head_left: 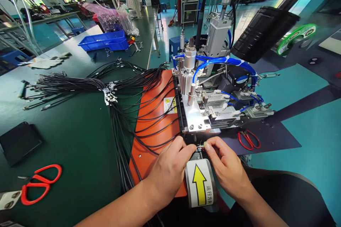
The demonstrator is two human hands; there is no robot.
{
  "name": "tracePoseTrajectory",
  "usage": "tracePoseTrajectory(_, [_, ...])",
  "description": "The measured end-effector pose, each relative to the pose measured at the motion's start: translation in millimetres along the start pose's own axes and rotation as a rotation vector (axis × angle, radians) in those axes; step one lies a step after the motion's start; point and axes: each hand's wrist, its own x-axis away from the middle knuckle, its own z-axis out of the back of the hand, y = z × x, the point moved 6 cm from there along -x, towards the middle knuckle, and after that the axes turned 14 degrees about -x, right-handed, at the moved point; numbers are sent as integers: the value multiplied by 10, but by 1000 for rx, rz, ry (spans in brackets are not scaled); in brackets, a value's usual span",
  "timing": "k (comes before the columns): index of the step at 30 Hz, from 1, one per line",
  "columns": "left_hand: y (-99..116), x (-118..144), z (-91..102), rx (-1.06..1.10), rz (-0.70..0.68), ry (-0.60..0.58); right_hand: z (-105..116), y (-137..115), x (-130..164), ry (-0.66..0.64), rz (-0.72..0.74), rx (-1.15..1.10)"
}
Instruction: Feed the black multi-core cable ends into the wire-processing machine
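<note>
Both hands meet at the near edge of a small pneumatic machine [213, 103] that stands on the green table [80, 142]. The left hand [170, 168] and the right hand [226, 168] each have thumb and forefinger pressed together, pinching the end of a thin wire [200, 145] right at the machine's front opening — the wire tip itself is tiny, with a hint of red and green, and mostly hidden by the fingertips. Just below the hands, between the wrists, sits a curved guard with a yellow arrow label [200, 184] pointing toward the machine. The left hand lies over an orange plate [154, 127], across which several black cables loop. These belong to a large bundle of black cables [80, 85], tied near its middle and fanned out over the table to the left. A pair of red scissors [39, 182] lies at the near left, beside a black pad [18, 142]; a second pair of red scissors [249, 139] rests on a dark mat just right of the machine. Blue air hoses [221, 62] arch over the machine's top — further back, a blue bin [105, 40] sits on the table.
</note>
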Motion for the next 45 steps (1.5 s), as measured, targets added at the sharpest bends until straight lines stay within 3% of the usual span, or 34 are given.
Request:
tracePoseTrajectory(6, [21, 12, -5, -61, 16, -35, -12, -21, -40, 5, 90, 83])
tracePoseTrajectory(13, [13, 0, -14, -50, 31, -47, 18, 101, 52, -4, -170, -113])
tracePoseTrajectory(21, [9, 15, -11, -39, 28, -39, 5, 33, 95, -30, -213, -182])
tracePoseTrajectory(25, [8, -8, -2, -25, 20, -27, 44, -12, 84, -41, -152, -34])
tracePoseTrajectory(32, [35, -44, 15, -31, 23, -26, 47, -213, 57, -55, 125, 217])
tracePoseTrajectory(45, [17, -14, -23, -47, 22, -43, 103, -214, -13, -15, 267, 264])
